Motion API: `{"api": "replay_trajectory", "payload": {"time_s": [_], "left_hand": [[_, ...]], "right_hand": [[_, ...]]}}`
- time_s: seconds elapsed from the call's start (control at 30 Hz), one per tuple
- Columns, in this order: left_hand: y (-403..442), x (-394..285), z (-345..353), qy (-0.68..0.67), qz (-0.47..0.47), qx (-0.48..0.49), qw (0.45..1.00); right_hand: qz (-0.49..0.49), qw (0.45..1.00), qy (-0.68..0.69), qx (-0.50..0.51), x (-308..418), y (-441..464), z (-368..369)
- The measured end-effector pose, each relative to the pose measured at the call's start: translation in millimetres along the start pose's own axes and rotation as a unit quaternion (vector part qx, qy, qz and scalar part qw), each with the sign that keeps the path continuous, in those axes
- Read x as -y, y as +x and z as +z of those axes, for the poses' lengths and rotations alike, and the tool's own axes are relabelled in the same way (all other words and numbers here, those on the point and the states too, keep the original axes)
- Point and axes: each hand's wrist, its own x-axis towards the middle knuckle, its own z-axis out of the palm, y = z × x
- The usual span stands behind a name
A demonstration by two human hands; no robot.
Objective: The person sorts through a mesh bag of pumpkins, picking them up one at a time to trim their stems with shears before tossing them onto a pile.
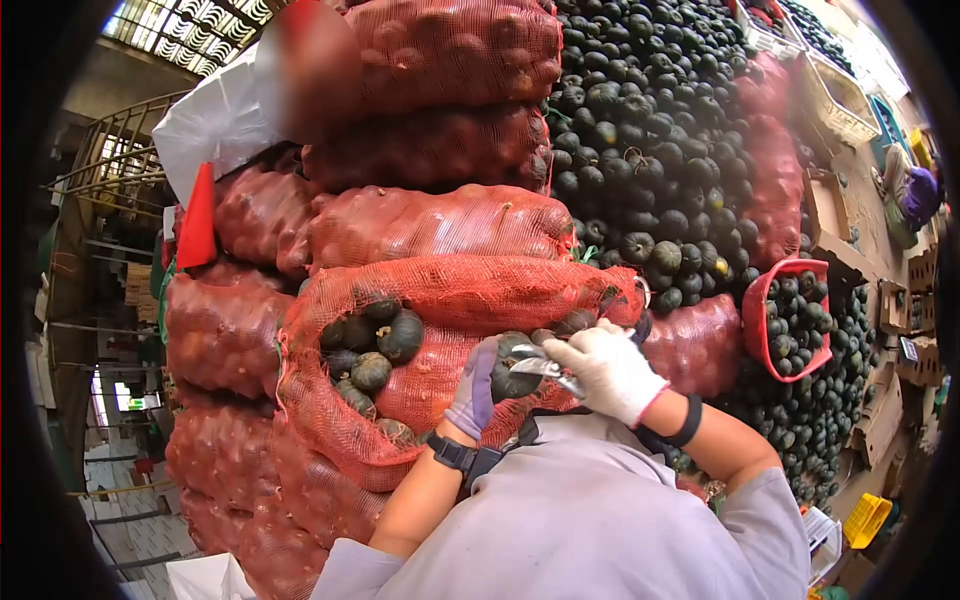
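At twelve o'clock, the left hand (474, 388) half-curls round a squash (510, 381), the right hand (612, 372) closed on clippers (545, 368). I'd guess the squash firm, weighty, smooth, best cupped by its sides; farther off, one o'clock, a dark pile (640, 120)

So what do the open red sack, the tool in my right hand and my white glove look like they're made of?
Open red sack: probably plastic netting, fairly matt; its open mesh shows.
Tool: likely polished metal, given its silvery shine.
White glove on your right hand: apparently knitted fabric, matt and soft-looking, with a red cuff edge; the exact fibre can't be told.
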Motion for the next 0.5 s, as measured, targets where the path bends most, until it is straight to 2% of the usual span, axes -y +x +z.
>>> {"api": "replay_trajectory", "payload": {"time_s": [0.07, 0.2, 0.33, 0.4, 0.43, 0.5], "left_hand": [[0, -6, 1, 0.054, 0.012, -0.034, 0.998], [6, 1, -4, -0.008, -0.063, -0.043, 0.997], [7, 2, 4, 0.024, -0.052, -0.054, 0.997], [10, 4, 7, 0.028, -0.052, -0.082, 0.995], [8, 4, 8, 0.106, -0.026, -0.087, 0.99], [7, -1, 11, 0.261, 0.032, -0.091, 0.96]], "right_hand": [[-0.007, 0.998, -0.067, 0.005, 8, -1, 12], [0.019, 0.994, -0.09, 0.055, 12, -6, 14], [0.076, 0.983, -0.096, 0.137, 3, -17, 27], [0.139, 0.966, 0.008, 0.216, 7, -14, 13], [0.169, 0.951, 0.061, 0.252, 9, -13, 9], [0.169, 0.922, 0.327, 0.118, -6, -21, 27]]}}
